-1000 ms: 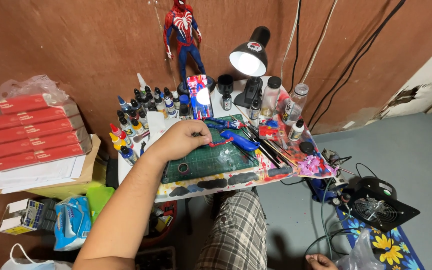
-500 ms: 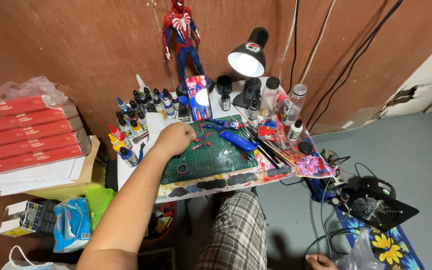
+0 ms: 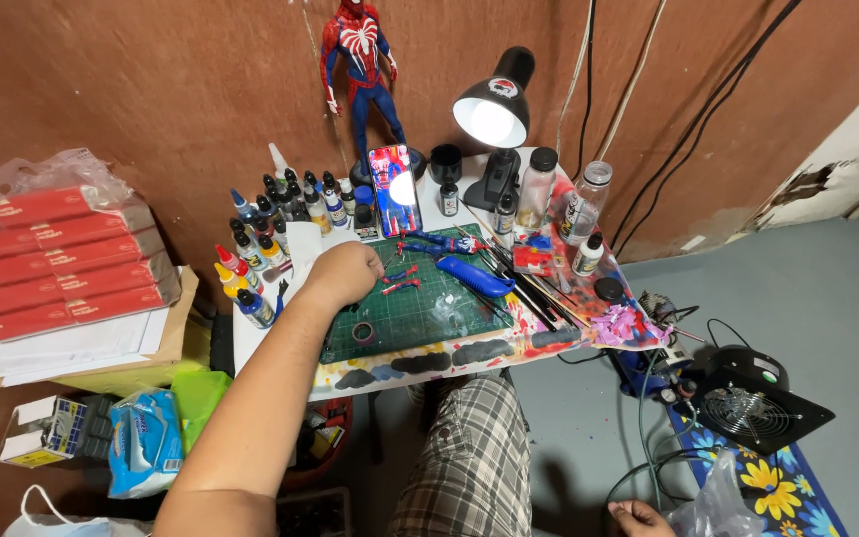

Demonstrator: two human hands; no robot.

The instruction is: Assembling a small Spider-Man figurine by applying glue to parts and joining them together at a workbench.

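Left hand [image 3: 345,273] reached over green cutting mat [image 3: 420,308] on worktop [image 3: 469,353], fingers curled, grip unclear; small red-blue parts [image 3: 402,285] just beside; right hand [image 3: 638,517] low by bag, can't tell; paint bottles [image 3: 260,249] near wrist, could topple w/ careless sweep

Head view, steeply down, desk [image 3: 280,350] near

Right hand [image 3: 638,517] cut by bottom edge; left hand [image 3: 345,273] fingertips hidden.
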